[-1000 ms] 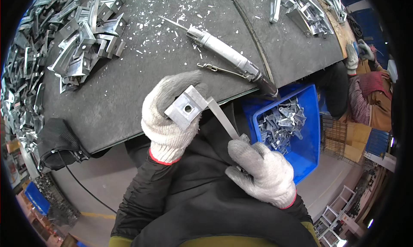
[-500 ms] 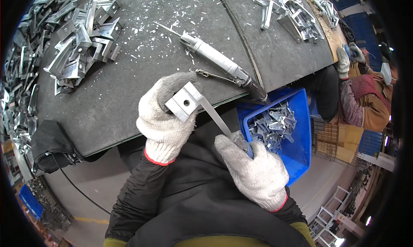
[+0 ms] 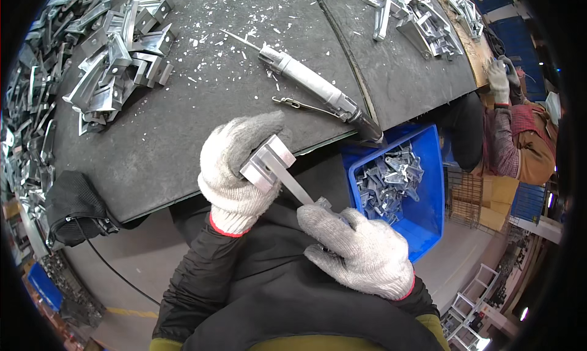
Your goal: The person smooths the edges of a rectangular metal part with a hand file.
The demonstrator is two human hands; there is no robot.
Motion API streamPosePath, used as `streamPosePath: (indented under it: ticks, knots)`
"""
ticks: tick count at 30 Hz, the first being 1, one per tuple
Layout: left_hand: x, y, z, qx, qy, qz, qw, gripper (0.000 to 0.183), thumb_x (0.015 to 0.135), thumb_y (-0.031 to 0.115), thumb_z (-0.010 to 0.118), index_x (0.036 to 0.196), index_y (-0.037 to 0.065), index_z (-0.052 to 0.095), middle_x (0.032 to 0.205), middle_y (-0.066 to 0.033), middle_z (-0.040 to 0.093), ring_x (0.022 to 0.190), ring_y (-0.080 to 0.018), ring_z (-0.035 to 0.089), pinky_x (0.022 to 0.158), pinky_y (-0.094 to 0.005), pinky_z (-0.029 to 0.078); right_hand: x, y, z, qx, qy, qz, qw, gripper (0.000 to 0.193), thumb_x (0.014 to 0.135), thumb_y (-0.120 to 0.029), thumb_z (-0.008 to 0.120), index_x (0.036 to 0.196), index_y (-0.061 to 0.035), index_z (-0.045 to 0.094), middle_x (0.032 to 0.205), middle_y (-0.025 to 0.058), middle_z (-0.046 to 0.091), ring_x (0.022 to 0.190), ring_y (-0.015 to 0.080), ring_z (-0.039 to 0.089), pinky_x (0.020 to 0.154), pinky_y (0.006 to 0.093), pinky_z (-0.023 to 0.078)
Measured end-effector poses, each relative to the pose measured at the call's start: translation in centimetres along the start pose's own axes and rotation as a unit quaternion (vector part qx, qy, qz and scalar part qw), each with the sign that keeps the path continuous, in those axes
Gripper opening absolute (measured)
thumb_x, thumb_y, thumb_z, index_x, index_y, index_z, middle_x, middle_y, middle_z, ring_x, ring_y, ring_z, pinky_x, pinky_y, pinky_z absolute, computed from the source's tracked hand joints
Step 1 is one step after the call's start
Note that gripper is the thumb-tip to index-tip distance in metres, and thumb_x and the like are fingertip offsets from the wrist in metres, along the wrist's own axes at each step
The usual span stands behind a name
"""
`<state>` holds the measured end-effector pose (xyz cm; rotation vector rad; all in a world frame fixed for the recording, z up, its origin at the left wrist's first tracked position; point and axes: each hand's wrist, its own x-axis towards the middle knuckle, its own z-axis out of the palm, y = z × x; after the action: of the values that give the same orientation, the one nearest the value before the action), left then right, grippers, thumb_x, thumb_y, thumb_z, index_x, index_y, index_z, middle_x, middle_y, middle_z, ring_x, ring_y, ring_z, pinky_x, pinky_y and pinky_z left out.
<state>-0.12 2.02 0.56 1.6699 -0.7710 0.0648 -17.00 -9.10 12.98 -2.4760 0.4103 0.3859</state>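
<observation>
A silvery metal bracket (image 3: 291, 181), a short block with a flat arm, is held between my two gloved hands above my lap. My left hand (image 3: 235, 164) is closed around the block end, its thumb side toward the bench. At the far end of the arm, the fingers of my right hand (image 3: 364, 250) are closed, partly hiding that end. Both gloves are white knit with grey-coated fingers and red cuffs. Beyond them on the dark bench lies a silver pen-shaped air tool (image 3: 306, 79) with a thin pointed tip. A small metal lever (image 3: 304, 105) sticks out beside its body.
Metal brackets (image 3: 116, 63) are heaped at the left, more (image 3: 422, 24) at the far right. White chips litter the bench (image 3: 202, 125). A blue bin (image 3: 433, 186) of small metal parts stands right. A black mesh bag (image 3: 76, 204) hangs at the left edge; a co-worker (image 3: 520, 131) sits right.
The bracket has been turned, so its holed face no longer shows and its channelled side does. My right hand has shifted slightly left and down. The co-worker's hands have moved.
</observation>
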Motion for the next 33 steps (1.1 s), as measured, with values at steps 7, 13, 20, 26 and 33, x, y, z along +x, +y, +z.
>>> streamPosePath:
  ticks: [7, 13, 20, 26, 33]
  knots:
    - [0.3, 0.9, -1.2, 0.012, -0.077, 0.003, 0.997, 0.042, 0.078, 0.0, 0.082, 0.118, -0.002, 0.069, 0.114, -0.0134, 0.074, 0.103, -0.0223, 0.072, 0.092, -0.0347, 0.056, 0.4, 0.1, -0.2, 0.051, -0.038, 0.022, 0.998, 0.058, 0.081, -0.033, 0.084, 0.135, -0.0226, 0.067, 0.086, 0.0079, 0.067, 0.067, 0.0286, 0.069, 0.059, 0.0391, 0.056]
    - [0.1, 0.5, -1.2, 0.037, -0.078, 0.017, 0.996, 0.043, 0.077, 0.003, 0.084, 0.118, -0.002, 0.069, 0.114, -0.0129, 0.075, 0.104, -0.0223, 0.072, 0.093, -0.0355, 0.056, 0.6, 0.0, -0.3, 0.016, -0.04, 0.006, 0.999, 0.059, 0.081, -0.033, 0.083, 0.137, -0.0253, 0.065, 0.086, 0.0089, 0.066, 0.067, 0.029, 0.069, 0.058, 0.0393, 0.056]
    - [-0.2, -0.2, -1.1, 0.032, -0.072, 0.046, 0.996, 0.05, 0.078, 0.005, 0.086, 0.123, -0.001, 0.065, 0.114, -0.0126, 0.074, 0.102, -0.0216, 0.072, 0.093, -0.0368, 0.058, 0.5, -0.3, 0.0, -0.06, 0.001, -0.019, 0.998, 0.056, 0.083, -0.031, 0.082, 0.136, -0.0333, 0.066, 0.077, 0.0093, 0.059, 0.059, 0.0295, 0.066, 0.05, 0.0406, 0.053]
    - [0.0, 0.4, -1.3, 0.074, -0.071, 0.05, 0.994, 0.047, 0.078, 0.004, 0.087, 0.12, -0.001, 0.068, 0.112, -0.0118, 0.075, 0.1, -0.0196, 0.073, 0.09, -0.0344, 0.058, 0.7, 0.7, -0.2, 0.054, -0.08, -0.034, 0.995, 0.063, 0.081, -0.027, 0.084, 0.14, -0.0199, 0.063, 0.103, 0.0132, 0.071, 0.071, 0.0278, 0.07, 0.062, 0.0369, 0.058]
    - [0.3, 0.4, 0.2, 0.033, -0.005, 0.015, 0.999, 0.03, 0.075, 0.013, 0.079, 0.104, 0.006, 0.075, 0.094, -0.0093, 0.076, 0.087, -0.0298, 0.073, 0.081, -0.0394, 0.054, 1.3, 3.1, 0.5, 0.324, -0.106, -0.08, 0.937, 0.069, 0.082, -0.024, 0.088, 0.141, -0.0035, 0.059, 0.119, 0.0131, 0.072, 0.098, 0.0245, 0.074, 0.085, 0.0328, 0.058]
